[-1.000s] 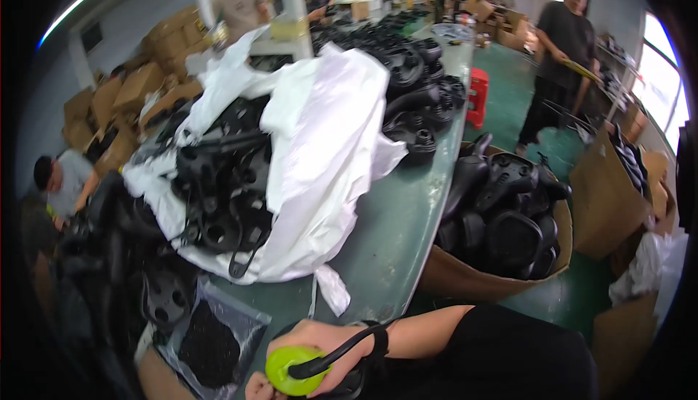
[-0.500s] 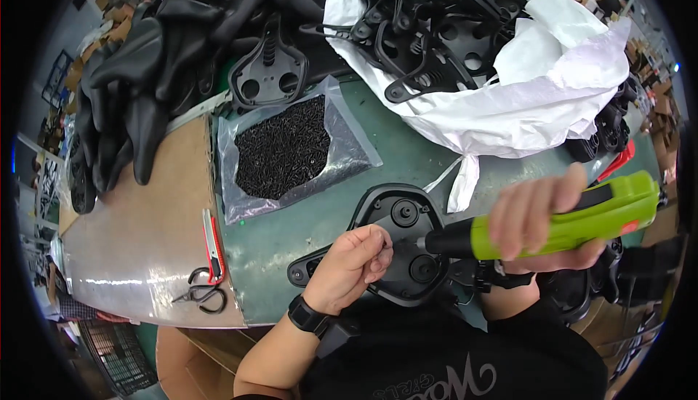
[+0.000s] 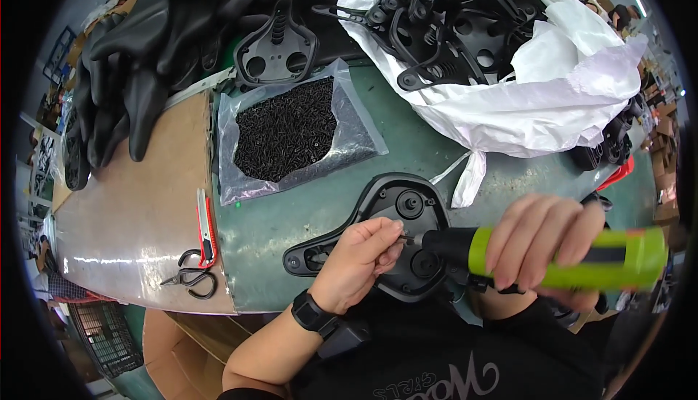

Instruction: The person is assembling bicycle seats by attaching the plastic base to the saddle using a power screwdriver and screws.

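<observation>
My right hand (image 3: 545,238) is wrapped around a bright green and black power screwdriver (image 3: 625,256), held level with its nose pointing left. At that nose, my left hand (image 3: 363,258) is pinched closed on what looks like a small dark screw, mostly hidden by the fingertips. Both hands are over a black plastic bicycle saddle base (image 3: 395,195), whose narrow end points left and whose wide end has round recesses. My left wrist and palm cover part of it. Beyond it, an open clear bag (image 3: 354,143) holds a heap of small black screws (image 3: 283,131).
A white sack (image 3: 502,127) full of black saddle parts (image 3: 465,44) fills the back right. Black saddle covers (image 3: 138,44) are heaped at the back left, beside another base (image 3: 275,54). A red utility knife (image 3: 206,229) and black-handled snips (image 3: 195,281) lie left.
The screwdriver's rear has swung slightly down and its nose now meets my left fingertips. My right hand has shifted with it. The whole view has moved a little.
</observation>
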{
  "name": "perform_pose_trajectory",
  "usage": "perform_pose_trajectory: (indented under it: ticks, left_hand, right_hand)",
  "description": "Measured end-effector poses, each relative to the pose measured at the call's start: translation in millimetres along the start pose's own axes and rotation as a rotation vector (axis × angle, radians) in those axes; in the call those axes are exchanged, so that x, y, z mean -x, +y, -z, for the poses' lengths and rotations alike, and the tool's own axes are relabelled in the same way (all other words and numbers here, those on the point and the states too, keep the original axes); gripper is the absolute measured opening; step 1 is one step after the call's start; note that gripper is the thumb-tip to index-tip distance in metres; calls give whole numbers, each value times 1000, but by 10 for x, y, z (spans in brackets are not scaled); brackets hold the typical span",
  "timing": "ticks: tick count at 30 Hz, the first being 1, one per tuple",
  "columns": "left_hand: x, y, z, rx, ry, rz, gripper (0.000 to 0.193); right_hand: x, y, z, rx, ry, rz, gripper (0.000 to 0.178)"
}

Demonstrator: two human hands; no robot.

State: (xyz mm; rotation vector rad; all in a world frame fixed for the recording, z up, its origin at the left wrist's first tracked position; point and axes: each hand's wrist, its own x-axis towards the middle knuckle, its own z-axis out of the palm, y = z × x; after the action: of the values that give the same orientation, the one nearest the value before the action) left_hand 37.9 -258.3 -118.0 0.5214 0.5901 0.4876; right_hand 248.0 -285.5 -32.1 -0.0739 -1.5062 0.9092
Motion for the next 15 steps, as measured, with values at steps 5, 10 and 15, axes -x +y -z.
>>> perform_pose_trajectory:
  ticks: [5, 10, 15]
  left_hand:
    - [-63, 27, 31, -44, -9, 42, 25]
    - [-78, 123, 23, -558, -1, 35, 26]
    - [-67, 28, -34, -1161, -8, -228, 21]
  right_hand:
    - [-95, -72, 22, 69, -259, -45, 40]
    - [-29, -2, 188, 115, 15, -18, 50]
    - [-10, 58, 280, 102, -49, -145, 54]
